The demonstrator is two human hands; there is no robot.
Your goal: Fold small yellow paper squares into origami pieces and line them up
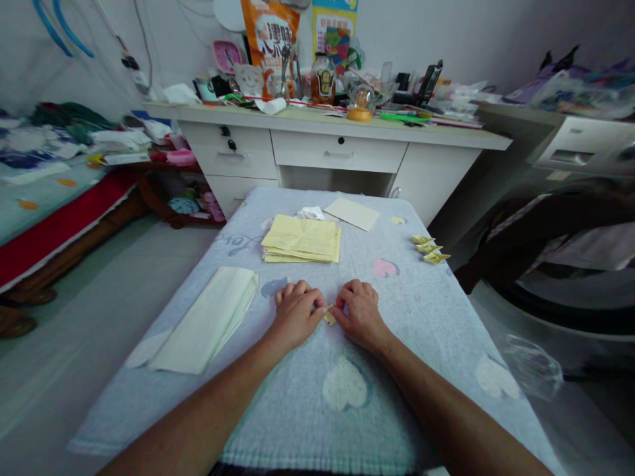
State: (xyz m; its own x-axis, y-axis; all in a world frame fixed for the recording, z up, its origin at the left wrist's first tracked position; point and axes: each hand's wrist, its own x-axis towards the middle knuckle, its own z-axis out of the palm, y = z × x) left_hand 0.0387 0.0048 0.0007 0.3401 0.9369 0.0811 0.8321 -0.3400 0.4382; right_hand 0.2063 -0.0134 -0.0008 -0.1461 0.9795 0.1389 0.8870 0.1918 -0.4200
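Note:
My left hand (298,311) and my right hand (361,312) meet over the middle of the cloth-covered table. Between their thumbs and fingertips is a small piece of folded yellow paper (329,318), partly covered by the fingers. Both hands are closed on it, one from each side. Beyond them lies a stack of yellow paper sheets (302,237). Several small folded yellow paper shapes with pointed ends (432,250) sit in a row near the table's right edge.
A folded pale sheet (206,317) lies to the left, and a cream card (353,213) lies at the back beside a crumpled white tissue (310,213). Behind stands a white desk (337,149) crowded with items. A washing machine (575,152) is at right, a bed (59,192) at left.

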